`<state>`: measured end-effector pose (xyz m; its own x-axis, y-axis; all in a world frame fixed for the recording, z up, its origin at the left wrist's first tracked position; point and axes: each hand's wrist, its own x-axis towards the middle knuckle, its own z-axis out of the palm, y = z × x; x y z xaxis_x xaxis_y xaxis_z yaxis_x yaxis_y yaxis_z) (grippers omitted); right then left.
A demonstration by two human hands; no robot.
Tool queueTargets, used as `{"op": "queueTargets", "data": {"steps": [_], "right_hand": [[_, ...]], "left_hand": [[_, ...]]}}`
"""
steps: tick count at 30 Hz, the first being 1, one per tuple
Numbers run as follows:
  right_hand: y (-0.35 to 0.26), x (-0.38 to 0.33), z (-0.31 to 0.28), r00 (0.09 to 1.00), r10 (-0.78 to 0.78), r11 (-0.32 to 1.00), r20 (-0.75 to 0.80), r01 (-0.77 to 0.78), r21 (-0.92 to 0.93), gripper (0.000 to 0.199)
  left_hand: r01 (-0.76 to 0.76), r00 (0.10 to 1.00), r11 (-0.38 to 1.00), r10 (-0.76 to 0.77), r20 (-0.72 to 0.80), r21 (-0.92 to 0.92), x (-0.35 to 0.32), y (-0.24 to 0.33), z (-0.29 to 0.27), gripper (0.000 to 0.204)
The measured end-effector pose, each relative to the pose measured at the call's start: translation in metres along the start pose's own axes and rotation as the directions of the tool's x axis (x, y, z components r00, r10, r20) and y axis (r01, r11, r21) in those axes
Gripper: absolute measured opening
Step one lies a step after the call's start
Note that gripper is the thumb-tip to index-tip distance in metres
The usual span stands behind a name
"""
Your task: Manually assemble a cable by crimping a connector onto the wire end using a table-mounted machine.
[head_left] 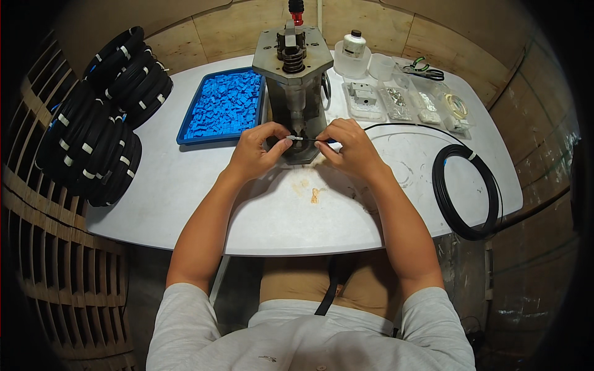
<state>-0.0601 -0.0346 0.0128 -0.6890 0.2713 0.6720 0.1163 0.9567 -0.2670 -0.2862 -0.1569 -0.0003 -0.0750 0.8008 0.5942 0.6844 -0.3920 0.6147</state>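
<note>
A steel press-like machine [297,96] stands at the far middle of the table, with both hands in front of its lower part. Between thumb and forefinger my left hand [257,151] pinches a small silvery fitting [296,138]; its exact kind is too small to tell. My right hand [354,148] is closed on the end of a black cable [396,124], near the fitting. From there the cable runs right to a black coil [439,191] lying at the table's right edge. Whether the cable tip sits inside the fitting, I cannot make out.
Left of the machine is a blue tray [180,133] of small blue pieces. Black cable coils [93,145] are heaped at the far left. Clear boxes of small parts [396,102], a white bottle [354,44] and pliers [427,72] stand at the back right.
</note>
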Motion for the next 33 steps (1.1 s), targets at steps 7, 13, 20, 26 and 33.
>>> {"op": "queueTargets", "data": {"steps": [7,13,20,26,33], "right_hand": [[0.0011,0.0001,0.0000,1.000,-0.013,1.000,0.005,0.013,0.002,0.012],[0.0024,0.0000,0.0002,1.000,-0.010,1.000,0.011,0.010,0.014,0.012],[0.0021,0.0004,0.0003,1.000,0.001,0.998,0.013,-0.002,0.055,0.012],[0.0062,-0.0007,0.0004,1.000,-0.026,0.999,-0.005,0.026,0.042,0.012],[0.0062,-0.0008,0.0013,0.999,-0.037,0.999,-0.011,0.037,0.001,0.014]], "left_hand": [[0.023,1.000,1.000,-0.023,0.011,0.016,0.0007,0.0000,-0.0004,0.016],[0.027,0.999,1.000,-0.027,0.019,0.007,0.0011,0.0009,0.0000,0.016],[-0.054,0.998,0.999,0.054,-0.035,0.008,-0.0009,0.0036,0.0022,0.019],[-0.051,0.997,0.999,0.051,-0.056,0.010,-0.0010,0.0053,0.0054,0.017],[-0.059,0.998,0.998,0.059,-0.038,0.007,-0.0010,0.0018,0.0036,0.015]]}}
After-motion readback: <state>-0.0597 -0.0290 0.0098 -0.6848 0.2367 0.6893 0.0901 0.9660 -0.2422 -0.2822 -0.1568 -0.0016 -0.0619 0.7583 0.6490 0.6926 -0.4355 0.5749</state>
